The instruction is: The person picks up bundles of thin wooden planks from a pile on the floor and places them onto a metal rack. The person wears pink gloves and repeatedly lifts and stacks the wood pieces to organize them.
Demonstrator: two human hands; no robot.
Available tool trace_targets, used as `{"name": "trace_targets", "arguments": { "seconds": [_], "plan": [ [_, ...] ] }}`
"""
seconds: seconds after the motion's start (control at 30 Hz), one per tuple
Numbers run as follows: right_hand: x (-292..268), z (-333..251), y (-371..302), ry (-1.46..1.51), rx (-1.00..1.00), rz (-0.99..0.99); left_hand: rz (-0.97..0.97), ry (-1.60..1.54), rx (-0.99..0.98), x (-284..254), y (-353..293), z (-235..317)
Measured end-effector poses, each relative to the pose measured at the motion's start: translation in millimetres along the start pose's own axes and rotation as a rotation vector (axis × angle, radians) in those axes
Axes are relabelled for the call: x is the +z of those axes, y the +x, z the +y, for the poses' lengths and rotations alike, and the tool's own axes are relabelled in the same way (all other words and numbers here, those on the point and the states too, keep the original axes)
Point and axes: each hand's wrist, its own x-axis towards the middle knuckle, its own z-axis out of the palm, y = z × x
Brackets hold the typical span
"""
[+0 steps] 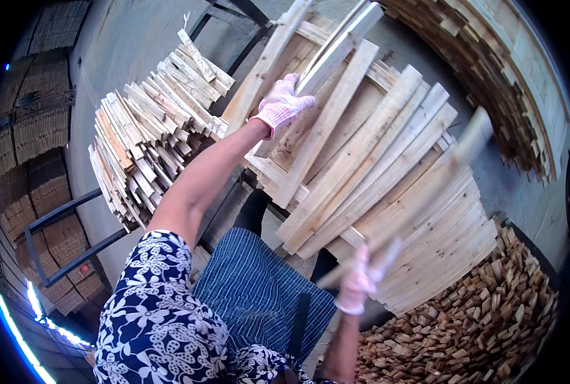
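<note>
My left hand (283,104), in a pink-and-white knitted glove, is closed around the near end of a pale wooden board (338,51) that slants away to the upper right. Lower down, my right hand (356,281), gloved the same way, is blurred with its thumb and fingers stretched apart. Right beside it a smeared wooden board (425,185) lies at a slant above the others; whether the hand touches it is unclear. Between the hands, several loose boards (355,160) rest side by side on a wooden panel stack (438,256).
A heap of short wood strips (150,121) stands at the left by a dark metal frame (73,205). Many small wood offcuts (457,320) are piled at the lower right. Another wood stack (489,57) rises at the upper right. Bundled stacks (41,128) line the far left.
</note>
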Motion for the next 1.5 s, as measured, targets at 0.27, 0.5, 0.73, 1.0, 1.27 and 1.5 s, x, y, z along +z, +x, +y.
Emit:
{"name": "trace_targets", "arguments": {
  "seconds": [0.27, 0.5, 0.73, 1.0, 1.27, 1.5],
  "plan": [
    [271.1, -0.1, 91.7, -0.550, 0.207, 0.033, -0.503, -0.430, -0.237, -42.5, -37.2, -43.6],
    [334.6, -21.4, 83.2, -0.458, 0.127, -0.027, -0.566, -0.649, -0.103, 16.1, -10.2, -122.8],
    [148.1, 19.1, 99.5, -0.615, -0.276, -0.056, 0.036, 0.138, 0.209, -23.6, -61.7, -54.1],
    [91.8, 82.2, 99.4, -0.102, 0.538, 0.206, -0.508, -0.112, -0.010, 72.8, -139.3, 84.4],
    [101.2, 28.7, 86.0, -0.491, 0.386, 0.135, -0.322, -0.270, 0.063, 56.1, -110.1, 51.2],
    [127.6, 57.6, 97.8, -0.651, 0.232, 0.115, -0.211, 0.276, 0.033, 60.6, -90.4, 67.1]
  ]
}}
